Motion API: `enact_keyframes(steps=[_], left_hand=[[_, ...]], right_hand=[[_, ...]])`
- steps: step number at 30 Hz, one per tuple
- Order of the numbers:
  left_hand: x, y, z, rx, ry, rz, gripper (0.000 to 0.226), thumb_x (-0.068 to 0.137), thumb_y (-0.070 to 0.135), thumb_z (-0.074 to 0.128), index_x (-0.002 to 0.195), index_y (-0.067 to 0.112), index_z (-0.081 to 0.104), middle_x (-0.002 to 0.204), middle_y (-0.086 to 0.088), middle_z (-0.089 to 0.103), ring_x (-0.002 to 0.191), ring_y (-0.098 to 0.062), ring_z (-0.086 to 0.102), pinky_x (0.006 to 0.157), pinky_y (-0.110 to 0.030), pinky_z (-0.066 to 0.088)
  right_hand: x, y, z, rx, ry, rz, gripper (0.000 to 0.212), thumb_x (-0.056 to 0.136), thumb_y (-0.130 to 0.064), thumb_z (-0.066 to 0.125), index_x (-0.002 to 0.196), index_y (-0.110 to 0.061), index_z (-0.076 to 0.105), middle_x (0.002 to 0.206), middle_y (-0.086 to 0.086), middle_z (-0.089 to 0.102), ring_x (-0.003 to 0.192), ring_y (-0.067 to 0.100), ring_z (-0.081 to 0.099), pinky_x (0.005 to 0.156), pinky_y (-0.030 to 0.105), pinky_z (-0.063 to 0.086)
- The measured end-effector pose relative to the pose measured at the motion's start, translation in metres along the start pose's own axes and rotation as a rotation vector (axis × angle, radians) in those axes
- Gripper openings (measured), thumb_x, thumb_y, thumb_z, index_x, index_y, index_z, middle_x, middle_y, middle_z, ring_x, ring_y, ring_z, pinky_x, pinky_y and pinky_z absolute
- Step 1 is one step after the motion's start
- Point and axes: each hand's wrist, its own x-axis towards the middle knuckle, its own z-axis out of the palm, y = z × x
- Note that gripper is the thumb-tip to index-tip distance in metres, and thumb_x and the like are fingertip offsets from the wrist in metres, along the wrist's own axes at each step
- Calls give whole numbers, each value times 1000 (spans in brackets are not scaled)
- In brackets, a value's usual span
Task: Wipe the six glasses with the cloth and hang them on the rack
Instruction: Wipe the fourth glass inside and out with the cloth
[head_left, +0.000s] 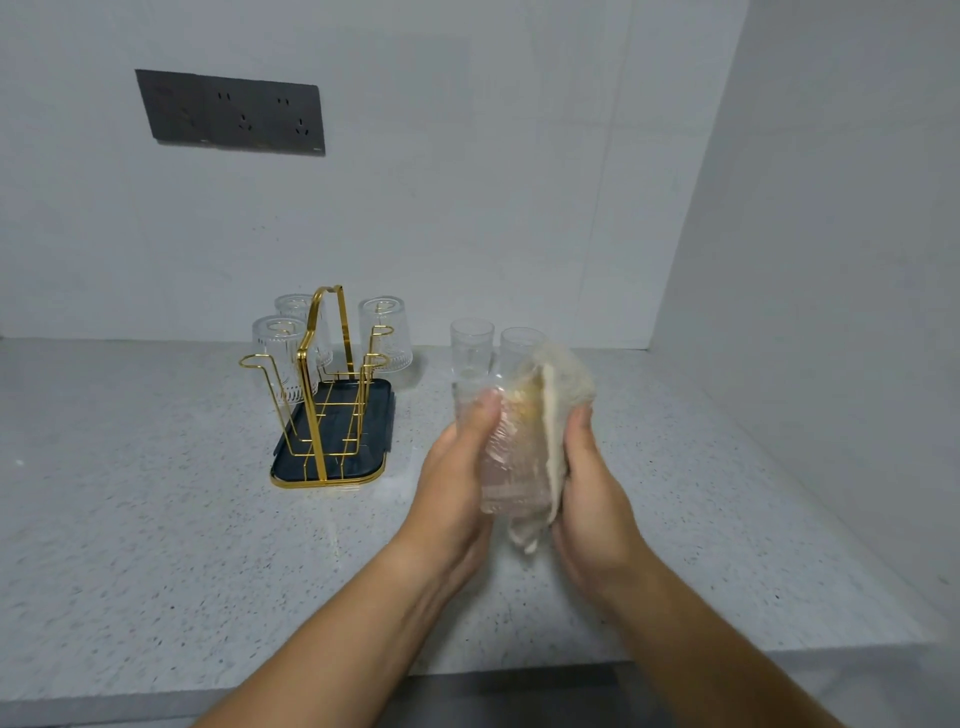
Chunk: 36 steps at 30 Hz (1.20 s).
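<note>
I hold a clear ribbed glass (506, 457) above the counter, my left hand (457, 478) gripping its left side. My right hand (592, 499) presses a cream cloth (558, 415) against the glass's right side and over its top. A gold wire rack (327, 384) on a dark tray (291, 457) stands to the left. Three glasses hang upside down on it: one front left (275, 358), one behind it (293, 306), one at the back right (387, 332). Two more glasses stand upright on the counter behind my hands, one (470, 345) left of the other (517, 345).
The speckled grey counter (156, 519) ends at a white back wall and a side wall on the right. A dark socket panel (231, 111) is on the back wall. The counter's front edge runs below my forearms.
</note>
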Motion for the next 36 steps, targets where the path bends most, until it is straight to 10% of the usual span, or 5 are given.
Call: enact_keyframes(steps=[4, 9, 16, 25, 36], left_hand=[[8, 8, -9, 3, 37, -38, 58, 88, 59, 58, 117, 12, 76, 117, -14, 75, 107, -27, 73, 95, -41, 57], [3, 4, -6, 548, 158, 122, 63, 97, 63, 31, 122, 7, 41, 103, 2, 53, 82, 11, 58, 69, -3, 45], [-2, -2, 3, 322, 229, 46, 53, 92, 55, 69, 124, 15, 56, 114, -9, 72, 101, -23, 76, 88, -52, 62], [1, 11, 8, -143, -23, -178, 60, 94, 56, 52, 130, 11, 71, 128, -15, 72, 112, -27, 71, 100, -45, 53], [4, 10, -5, 312, 168, -88, 67, 96, 76, 37, 115, 21, 72, 111, -8, 79, 99, -23, 77, 93, -47, 59]], right_hand=[[-22, 14, 12, -87, 24, -38, 60, 91, -62, 31, 150, -53, 30, 118, -34, 67, 109, -15, 62, 111, 30, 46], [-14, 21, 3, -1, 131, -68, 52, 101, -44, 42, 152, -47, 38, 130, -15, 70, 109, 11, 72, 89, 35, 60], [-19, 24, 7, -141, 129, -182, 51, 105, -19, 50, 151, -36, 38, 146, -16, 56, 133, -1, 55, 112, 24, 45], [9, -14, 0, -44, -23, -209, 57, 109, -24, 39, 158, -48, 22, 147, -20, 55, 95, 0, 71, 70, 11, 55], [-9, 44, 4, -276, 68, -297, 62, 100, -51, 42, 150, -68, 9, 168, -24, 17, 119, 15, 33, 96, 39, 29]])
